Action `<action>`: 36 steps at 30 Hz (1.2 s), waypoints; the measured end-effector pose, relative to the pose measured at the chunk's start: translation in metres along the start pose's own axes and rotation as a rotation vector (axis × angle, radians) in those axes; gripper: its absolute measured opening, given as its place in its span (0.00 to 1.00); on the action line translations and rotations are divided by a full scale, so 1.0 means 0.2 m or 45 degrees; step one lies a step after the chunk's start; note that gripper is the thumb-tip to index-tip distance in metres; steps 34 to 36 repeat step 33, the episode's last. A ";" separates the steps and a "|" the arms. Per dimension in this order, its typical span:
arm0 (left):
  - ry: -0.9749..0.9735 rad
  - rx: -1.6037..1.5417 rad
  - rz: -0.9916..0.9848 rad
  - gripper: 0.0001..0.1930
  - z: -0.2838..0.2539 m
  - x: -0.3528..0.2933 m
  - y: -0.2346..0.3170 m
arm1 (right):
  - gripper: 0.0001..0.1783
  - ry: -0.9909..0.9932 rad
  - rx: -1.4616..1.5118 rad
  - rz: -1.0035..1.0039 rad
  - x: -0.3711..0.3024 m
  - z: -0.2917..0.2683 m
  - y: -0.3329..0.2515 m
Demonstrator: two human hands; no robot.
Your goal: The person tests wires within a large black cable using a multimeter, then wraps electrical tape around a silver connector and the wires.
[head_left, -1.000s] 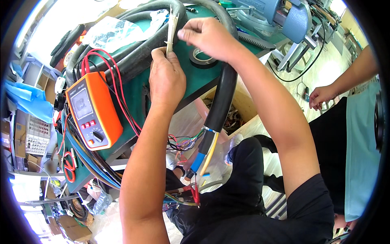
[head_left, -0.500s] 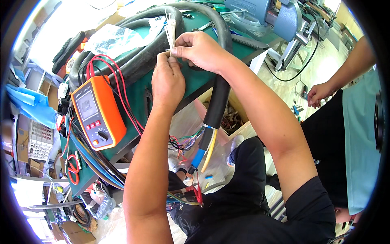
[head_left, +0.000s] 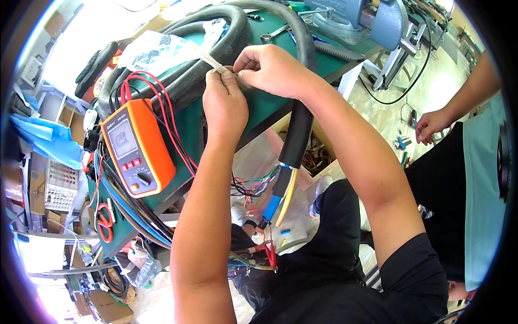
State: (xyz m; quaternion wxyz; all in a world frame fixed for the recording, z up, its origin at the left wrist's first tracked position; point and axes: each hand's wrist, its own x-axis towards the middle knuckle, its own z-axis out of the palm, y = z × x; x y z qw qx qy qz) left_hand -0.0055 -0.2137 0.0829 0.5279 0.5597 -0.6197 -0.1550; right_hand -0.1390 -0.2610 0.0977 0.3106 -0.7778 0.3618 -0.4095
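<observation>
A thin bundle of white cable ties [head_left: 211, 58] is between my two hands above the green bench, leaning up and to the left. My left hand [head_left: 225, 105] is closed, with thumb and fingertips pinching the bundle. Just right of it, my right hand [head_left: 272, 69] has curled fingers at the lower end of the bundle; the fingers partly hide that end. Behind my hands lies a thick black cable [head_left: 189, 75] in big loops, with a clear plastic bag [head_left: 154, 51] on it.
An orange meter [head_left: 138, 151] with red and black leads stands left of my left forearm. Red-handled scissors [head_left: 106, 221] lie near the bench edge. A blue vise [head_left: 345, 19] and a saw blade [head_left: 337, 51] sit at the far right. Another person's hand [head_left: 431, 127] hangs at right.
The bundle of cable ties has tipped from nearly upright toward the left. My right fingers have shifted down to its lower end. The whole view has slid slightly.
</observation>
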 end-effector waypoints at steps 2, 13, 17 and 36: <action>0.052 0.017 0.066 0.12 0.01 0.01 -0.02 | 0.09 -0.003 -0.035 -0.033 0.00 0.01 0.01; 0.071 0.080 0.068 0.13 0.00 0.00 -0.02 | 0.11 -0.001 -0.198 -0.016 -0.01 0.01 -0.01; 0.074 0.079 0.041 0.13 0.00 0.00 -0.01 | 0.11 0.001 -0.272 -0.009 -0.02 0.01 -0.02; 0.092 0.130 -0.052 0.14 -0.01 0.00 0.00 | 0.10 -0.037 -0.488 -0.034 -0.07 0.02 -0.06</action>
